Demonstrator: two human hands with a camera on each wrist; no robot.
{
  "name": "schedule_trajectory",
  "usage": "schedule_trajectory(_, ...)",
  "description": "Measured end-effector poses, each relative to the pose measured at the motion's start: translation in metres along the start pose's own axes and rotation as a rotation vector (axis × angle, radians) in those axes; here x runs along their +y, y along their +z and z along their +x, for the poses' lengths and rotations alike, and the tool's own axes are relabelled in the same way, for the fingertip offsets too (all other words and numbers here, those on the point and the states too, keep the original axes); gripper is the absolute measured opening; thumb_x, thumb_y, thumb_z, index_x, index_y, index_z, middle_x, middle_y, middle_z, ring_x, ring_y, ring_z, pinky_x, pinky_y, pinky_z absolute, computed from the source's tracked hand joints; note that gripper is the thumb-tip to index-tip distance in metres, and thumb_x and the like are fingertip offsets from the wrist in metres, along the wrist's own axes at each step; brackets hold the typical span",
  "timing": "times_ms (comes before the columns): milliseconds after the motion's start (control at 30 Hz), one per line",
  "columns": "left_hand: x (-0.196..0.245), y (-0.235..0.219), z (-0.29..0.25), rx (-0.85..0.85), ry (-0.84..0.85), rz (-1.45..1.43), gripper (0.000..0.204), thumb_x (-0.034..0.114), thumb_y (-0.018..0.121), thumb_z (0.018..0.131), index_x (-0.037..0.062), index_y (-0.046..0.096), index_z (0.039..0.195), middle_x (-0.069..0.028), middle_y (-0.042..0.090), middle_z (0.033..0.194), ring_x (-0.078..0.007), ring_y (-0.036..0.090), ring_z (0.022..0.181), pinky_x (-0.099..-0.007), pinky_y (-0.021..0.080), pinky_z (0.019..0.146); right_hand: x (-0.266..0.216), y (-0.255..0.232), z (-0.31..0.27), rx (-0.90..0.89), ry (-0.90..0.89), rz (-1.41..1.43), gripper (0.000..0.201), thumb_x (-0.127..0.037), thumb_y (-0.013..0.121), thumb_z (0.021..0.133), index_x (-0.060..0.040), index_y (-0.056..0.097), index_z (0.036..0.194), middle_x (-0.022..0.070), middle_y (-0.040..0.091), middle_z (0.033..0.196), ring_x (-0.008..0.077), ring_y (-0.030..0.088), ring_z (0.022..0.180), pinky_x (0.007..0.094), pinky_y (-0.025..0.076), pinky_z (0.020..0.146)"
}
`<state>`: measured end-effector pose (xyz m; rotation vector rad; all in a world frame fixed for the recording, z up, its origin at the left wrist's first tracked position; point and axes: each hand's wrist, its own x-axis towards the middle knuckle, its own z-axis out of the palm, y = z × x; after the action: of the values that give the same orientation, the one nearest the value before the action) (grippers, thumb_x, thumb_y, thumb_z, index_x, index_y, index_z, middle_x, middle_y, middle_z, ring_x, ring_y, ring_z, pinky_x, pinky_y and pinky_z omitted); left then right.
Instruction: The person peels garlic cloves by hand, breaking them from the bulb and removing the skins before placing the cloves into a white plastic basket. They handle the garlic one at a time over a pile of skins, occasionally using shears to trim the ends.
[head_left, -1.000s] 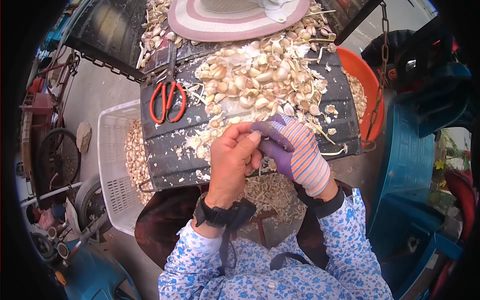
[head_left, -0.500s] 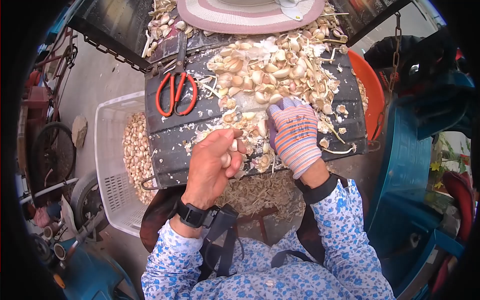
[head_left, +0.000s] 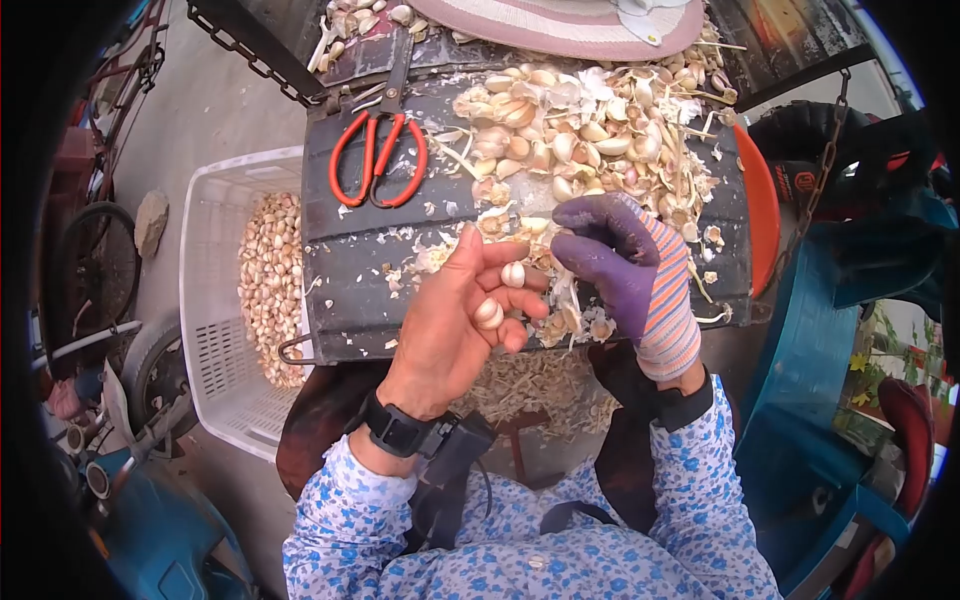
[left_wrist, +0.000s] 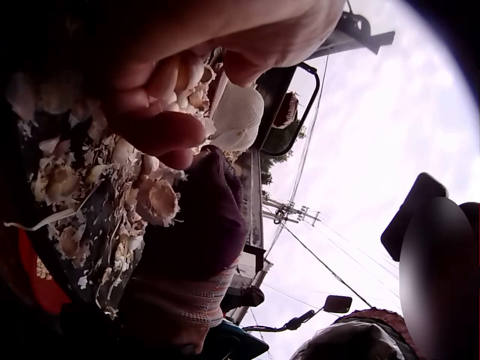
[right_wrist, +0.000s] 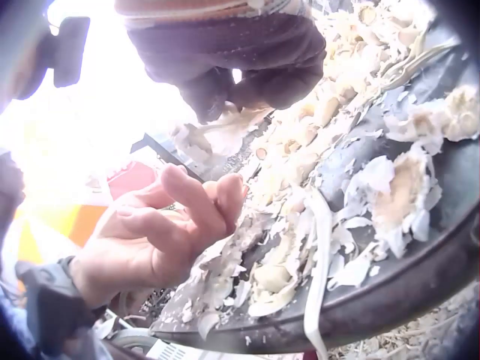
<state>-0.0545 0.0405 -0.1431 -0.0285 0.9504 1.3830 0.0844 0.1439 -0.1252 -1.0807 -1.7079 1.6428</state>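
My bare left hand [head_left: 440, 325] is turned palm up over the front of the dark board, its bent fingers holding two pale garlic cloves [head_left: 488, 314]. My right hand [head_left: 640, 285] wears a striped glove with purple fingers. It is just right of the left fingertips, its thumb and fingers brought together. From those fingertips a papery piece of garlic [right_wrist: 217, 139] hangs in the right wrist view. A heap of garlic cloves [head_left: 600, 140] spreads beyond both hands, with loose skins around it. The left wrist view shows curled left fingers [left_wrist: 161, 135] beside the purple glove [left_wrist: 202, 214].
Red-handled scissors [head_left: 375, 160] lie on the board [head_left: 340, 270], left of the heap. A white basket [head_left: 215, 300] containing cloves stands left, an orange tub [head_left: 760, 200] right. A pink-striped hat [head_left: 560, 25] sits at the back. Chains [head_left: 825, 170] hang at both sides; discarded skins [head_left: 540, 390] lie below.
The hands were together, then parted as the gloved right hand reached to the heap. It has come back near the left fingers with a papery piece, and the left hand has opened somewhat around its cloves.
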Motion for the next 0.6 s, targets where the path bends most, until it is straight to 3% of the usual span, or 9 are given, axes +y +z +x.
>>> schedule_trajectory(100,-0.001,-0.007,0.003,-0.042,-0.011,0.001,0.049,0.040,0.037,0.100,-0.0045,0.053,0.113,-0.0172,0.061,0.093,-0.0176,0.062,0.070,-0.0234,0.044,0.047,0.007,0.003,0.008,0.074,-0.196,-0.179,0.017,-0.014,0.064,0.080,-0.0014,0.063,0.091,0.0139,0.060,0.079,0.0237,0.060,0.071,0.0349,0.047,0.064)
schedule_trajectory(200,0.003,-0.010,0.001,-0.030,0.023,0.012,0.036,0.029,0.045,0.098,-0.0030,0.053,0.111,-0.0127,0.061,0.086,-0.0148,0.060,0.067,-0.0225,0.041,0.046,0.021,-0.001,0.010,-0.026,-0.386,-0.960,0.027,-0.020,0.069,0.077,-0.0032,0.065,0.097,0.0128,0.062,0.081,0.0282,0.060,0.070,0.0386,0.047,0.063)
schedule_trajectory(233,0.004,-0.011,0.000,-0.015,0.041,0.043,0.032,0.027,0.046,0.098,-0.0024,0.053,0.110,-0.0125,0.061,0.086,-0.0145,0.059,0.066,-0.0224,0.040,0.045,0.021,0.001,0.007,-0.093,-0.309,-1.112,0.032,-0.026,0.070,0.075,-0.0054,0.065,0.099,0.0182,0.061,0.086,0.0358,0.059,0.078,0.0450,0.046,0.066)
schedule_trajectory(300,0.006,-0.010,-0.002,0.034,0.065,0.074,0.021,0.013,0.046,0.097,-0.0005,0.055,0.110,-0.0144,0.061,0.083,-0.0139,0.053,0.058,-0.0218,0.036,0.043,0.023,0.004,0.005,-0.089,-0.264,-1.120,0.034,-0.027,0.070,0.074,-0.0056,0.064,0.100,0.0175,0.062,0.088,0.0352,0.060,0.081,0.0452,0.046,0.069)
schedule_trajectory(367,0.005,-0.015,-0.003,0.017,0.073,0.082,0.018,0.011,0.047,0.096,0.0001,0.055,0.108,-0.0138,0.060,0.083,-0.0135,0.052,0.055,-0.0219,0.036,0.043,0.026,0.004,0.004,-0.097,-0.215,-1.097,0.032,-0.022,0.070,0.075,-0.0038,0.063,0.101,0.0179,0.063,0.089,0.0342,0.062,0.082,0.0420,0.048,0.070)
schedule_trajectory(467,0.005,-0.015,-0.004,0.025,0.099,0.090,0.016,0.009,0.049,0.095,0.0011,0.055,0.107,-0.0133,0.060,0.083,-0.0131,0.050,0.053,-0.0225,0.036,0.044,0.041,0.005,0.005,0.103,-0.152,-0.831,0.029,-0.015,0.068,0.076,-0.0010,0.062,0.100,0.0188,0.064,0.088,0.0299,0.063,0.078,0.0368,0.049,0.071)
schedule_trajectory(500,0.005,-0.015,-0.004,0.033,0.111,0.088,0.015,0.009,0.049,0.094,0.0014,0.055,0.106,-0.0132,0.060,0.083,-0.0131,0.050,0.052,-0.0227,0.036,0.044,0.035,0.001,0.006,0.092,-0.100,-0.679,0.025,-0.008,0.066,0.077,0.0013,0.062,0.100,0.0185,0.064,0.085,0.0266,0.063,0.074,0.0328,0.049,0.070)
schedule_trajectory(600,0.009,-0.012,-0.007,0.040,0.129,0.096,0.014,0.009,0.049,0.094,0.0008,0.055,0.104,-0.0136,0.061,0.084,-0.0134,0.051,0.054,-0.0235,0.036,0.044,0.030,-0.012,0.007,0.129,-0.128,-0.543,0.024,-0.004,0.065,0.077,0.0007,0.063,0.101,0.0171,0.064,0.086,0.0255,0.062,0.075,0.0328,0.048,0.070)
